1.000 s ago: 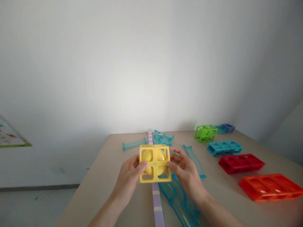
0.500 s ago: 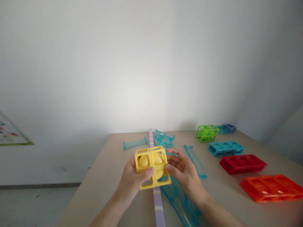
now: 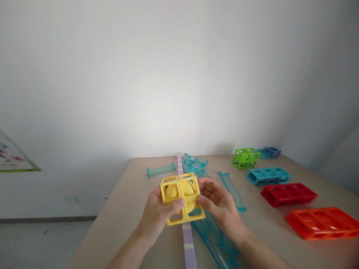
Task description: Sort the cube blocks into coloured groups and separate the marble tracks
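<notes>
Above the table I hold a yellow open-frame plastic block [image 3: 185, 198] with rounded cups inside its square cells. My left hand [image 3: 158, 211] grips its left side, the thumb pressed across the front and the other fingers hidden behind. On the right edge, the thumb of my right hand [image 3: 217, 203] rests against the frame, its fingers curled at the back. Below and behind the block run a purple-and-white strip [image 3: 188, 239] and clear blue track pieces [image 3: 215, 239], partly covered by the block and my right arm.
On the right of the table [image 3: 120, 216] stand an orange block [image 3: 322, 222], a red block [image 3: 288, 194], a teal block [image 3: 268, 175], a green frame block [image 3: 245, 158] and a blue-violet piece [image 3: 272, 151]. More clear blue tracks [image 3: 161, 170] lie farther back, before the wall.
Both hands still hold the yellow block, which has shifted very slightly right. The fingers of my right hand have curled in a little more behind it.
</notes>
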Demonstrator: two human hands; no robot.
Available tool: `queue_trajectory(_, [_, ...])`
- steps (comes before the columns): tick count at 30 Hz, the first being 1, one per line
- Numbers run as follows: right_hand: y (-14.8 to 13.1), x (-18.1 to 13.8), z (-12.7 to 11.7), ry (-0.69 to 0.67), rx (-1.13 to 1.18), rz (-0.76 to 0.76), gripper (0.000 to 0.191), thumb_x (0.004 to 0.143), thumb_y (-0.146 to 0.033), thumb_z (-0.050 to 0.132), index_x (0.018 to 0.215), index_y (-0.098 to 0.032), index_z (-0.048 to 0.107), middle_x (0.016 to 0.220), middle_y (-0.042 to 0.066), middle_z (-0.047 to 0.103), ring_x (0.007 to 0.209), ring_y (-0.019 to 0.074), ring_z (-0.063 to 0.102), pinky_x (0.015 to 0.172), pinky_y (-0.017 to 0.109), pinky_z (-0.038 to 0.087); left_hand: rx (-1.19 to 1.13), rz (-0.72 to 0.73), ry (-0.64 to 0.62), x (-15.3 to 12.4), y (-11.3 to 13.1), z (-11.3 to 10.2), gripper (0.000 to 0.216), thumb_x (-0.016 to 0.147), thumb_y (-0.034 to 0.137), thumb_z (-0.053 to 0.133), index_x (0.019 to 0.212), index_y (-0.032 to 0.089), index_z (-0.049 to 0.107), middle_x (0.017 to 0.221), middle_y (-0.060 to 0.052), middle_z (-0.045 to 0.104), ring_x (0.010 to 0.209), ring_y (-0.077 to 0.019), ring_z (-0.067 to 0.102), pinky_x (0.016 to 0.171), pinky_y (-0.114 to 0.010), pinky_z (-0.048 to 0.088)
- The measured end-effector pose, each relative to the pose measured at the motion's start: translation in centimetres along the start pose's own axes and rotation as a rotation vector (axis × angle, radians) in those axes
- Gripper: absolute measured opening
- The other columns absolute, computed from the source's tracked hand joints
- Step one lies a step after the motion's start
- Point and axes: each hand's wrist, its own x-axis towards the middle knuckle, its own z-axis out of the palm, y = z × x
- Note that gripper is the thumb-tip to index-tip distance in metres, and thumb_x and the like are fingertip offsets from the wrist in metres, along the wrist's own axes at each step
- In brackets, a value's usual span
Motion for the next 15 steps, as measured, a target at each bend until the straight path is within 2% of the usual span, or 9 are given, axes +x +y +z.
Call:
queue_trajectory(8, [-0.1,-0.27,0.03,-0.02,-0.036,0.023,0.026,0.081,-0.033,0.07,0.101,-0.021,0.058,0.093,0.003,0.063,0.082,0.0144,0.06,0.071,0.025,0.048,0.011,0.033,0.014,0.14,-0.87,-0.61,0.042,0.072,0.033,0.076,0.107,0.014,0.064,0.094,-0.009,0.074,0.081,-0.0224,0.07,0.073,-0.033,0.056])
queue_trajectory(12, [0.12,-0.05,0.01,-0.018,-0.083,0.032,0.028,0.081,-0.035,0.069,0.102,-0.022,0.056,0.094,0.004,0.063,0.084,0.0169,0.06,0.072,0.028,0.049,0.007,0.052,0.05,0.19,-0.64,-0.26,0.044,0.067,0.033,0.079,0.104,0.014,0.065,0.09,-0.008,0.074,0.078,-0.0227,0.07,0.071,-0.033,0.057])
queue_trajectory(15, [-0.3,-0.1,0.26,0.07,-0.251,-0.068,0.026,0.082,-0.036,0.068,0.102,-0.022,0.058,0.097,0.006,0.061,0.087,0.0188,0.059,0.075,0.031,0.05,-0.019,0.056,0.076,0.16,-0.43,0.01,0.044,0.065,0.033,0.08,0.102,0.014,0.065,0.088,-0.008,0.074,0.077,-0.023,0.07,0.07,-0.033,0.057])
